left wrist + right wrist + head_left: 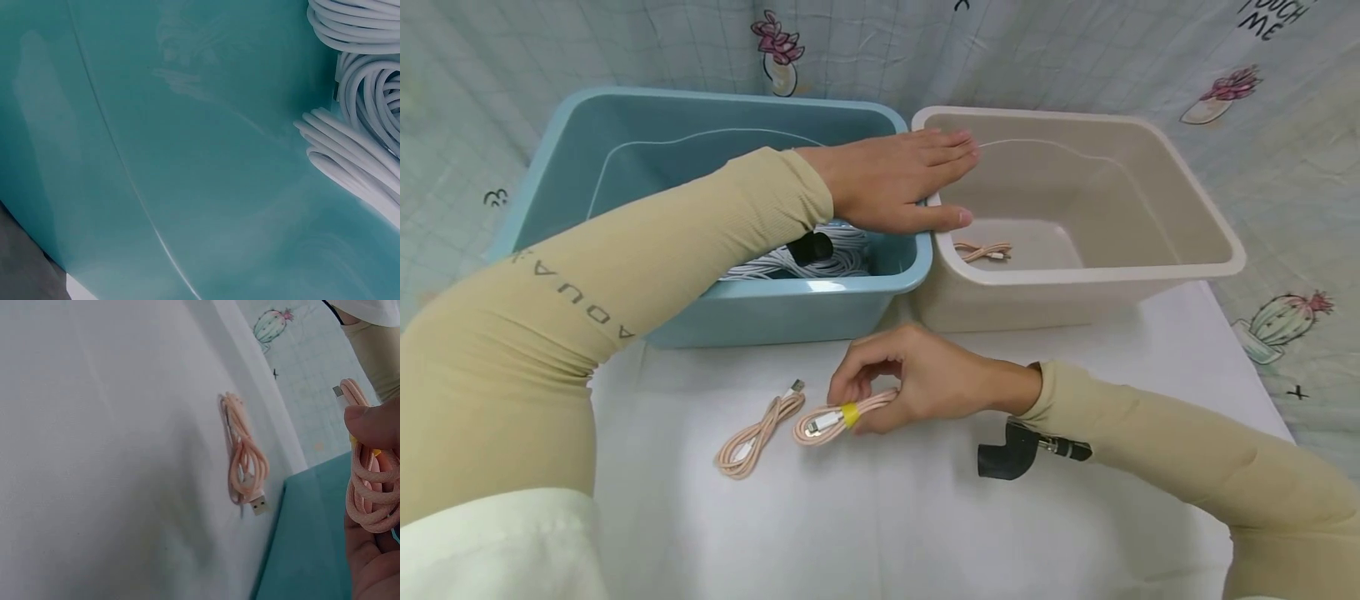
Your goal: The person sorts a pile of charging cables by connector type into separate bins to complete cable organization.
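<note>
My right hand point(925, 375) pinches a coiled pink charging cable point(871, 402) above the white table, in front of the bins. A yellow tie point(850, 414) wraps the coil, and a white connector lies along it. To its left, a second coiled pink cable point(760, 437) rests on the table, its USB plug pointing away from me. My left hand point(898, 183) lies with straight fingers over the adjoining rims of the blue bin point(775, 287) and the beige bin point(1075, 277). In the right wrist view, thumb and fingers grip the held coil point(372, 494).
Several coiled white cables point(369, 150) lie in the blue bin. One pink cable point(983, 252) sits on the beige bin's floor. A black wrist mount point(1009, 457) hangs below my right forearm. A patterned cloth point(850, 50) hangs behind the bins.
</note>
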The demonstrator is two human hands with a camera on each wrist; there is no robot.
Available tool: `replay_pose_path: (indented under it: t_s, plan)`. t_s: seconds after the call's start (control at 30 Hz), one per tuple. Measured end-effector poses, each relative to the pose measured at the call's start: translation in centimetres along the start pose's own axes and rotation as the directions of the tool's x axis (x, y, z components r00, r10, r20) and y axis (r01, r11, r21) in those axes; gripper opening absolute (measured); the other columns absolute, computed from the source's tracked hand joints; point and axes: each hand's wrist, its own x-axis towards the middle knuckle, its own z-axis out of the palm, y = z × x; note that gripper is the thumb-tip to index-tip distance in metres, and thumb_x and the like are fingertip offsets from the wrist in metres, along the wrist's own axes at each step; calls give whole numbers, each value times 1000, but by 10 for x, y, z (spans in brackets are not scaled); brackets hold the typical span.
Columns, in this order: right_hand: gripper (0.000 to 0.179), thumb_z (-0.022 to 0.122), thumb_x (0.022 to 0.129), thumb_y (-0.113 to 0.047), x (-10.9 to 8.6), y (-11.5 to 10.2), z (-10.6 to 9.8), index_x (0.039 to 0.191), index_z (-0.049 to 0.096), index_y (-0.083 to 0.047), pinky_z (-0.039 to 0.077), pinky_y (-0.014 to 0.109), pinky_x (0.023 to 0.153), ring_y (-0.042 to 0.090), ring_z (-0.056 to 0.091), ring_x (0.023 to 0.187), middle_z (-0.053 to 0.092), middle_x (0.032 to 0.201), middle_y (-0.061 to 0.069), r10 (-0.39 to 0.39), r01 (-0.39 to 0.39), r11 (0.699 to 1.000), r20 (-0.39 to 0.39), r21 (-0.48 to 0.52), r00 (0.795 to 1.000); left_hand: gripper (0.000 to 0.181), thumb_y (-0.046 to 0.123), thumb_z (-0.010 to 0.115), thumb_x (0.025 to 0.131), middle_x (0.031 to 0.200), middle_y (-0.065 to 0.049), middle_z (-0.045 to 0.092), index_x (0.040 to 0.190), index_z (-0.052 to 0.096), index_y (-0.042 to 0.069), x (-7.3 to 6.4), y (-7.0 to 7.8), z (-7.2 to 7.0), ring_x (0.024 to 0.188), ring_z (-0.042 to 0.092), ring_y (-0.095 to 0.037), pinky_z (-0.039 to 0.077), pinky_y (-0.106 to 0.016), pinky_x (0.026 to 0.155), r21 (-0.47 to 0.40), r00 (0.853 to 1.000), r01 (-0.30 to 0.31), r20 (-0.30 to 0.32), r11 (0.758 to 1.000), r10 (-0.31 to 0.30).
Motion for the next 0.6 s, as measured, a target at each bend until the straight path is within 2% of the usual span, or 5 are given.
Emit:
replay_pose_path:
  t_s: [0.2,0.37,0.6]
  plan:
    - [27,80,77,-6,-6,-14,-8,101,72,-14,57,28,79,13,60,88,68,95,0,-5,5,999,-14,35,1000,83,67,25,96,166,-3,-1,158,2,16,0,0,1,156,-3,-18,2,-38,130,0,1000,5,-5,1000,-5]
    - [26,80,77,-7,-10,-26,-14,101,72,-13,57,29,79,13,59,88,68,95,0,-15,15,1000,-28,25,1000,83,67,25,97,166,-3,-1,158,2,15,0,-1,2,156,-3,-18,2,-38,130,0,1000,1,-6,1000,-1]
    - [24,81,76,-5,-20,-40,-21,99,73,-11,57,28,77,15,58,86,67,94,0,-37,39,999,-77,36,996,82,66,25,97,166,-3,-1,158,2,15,-1,-1,1,156,-3,-18,2,-38,130,-3,1000,-3,-1,1000,3]
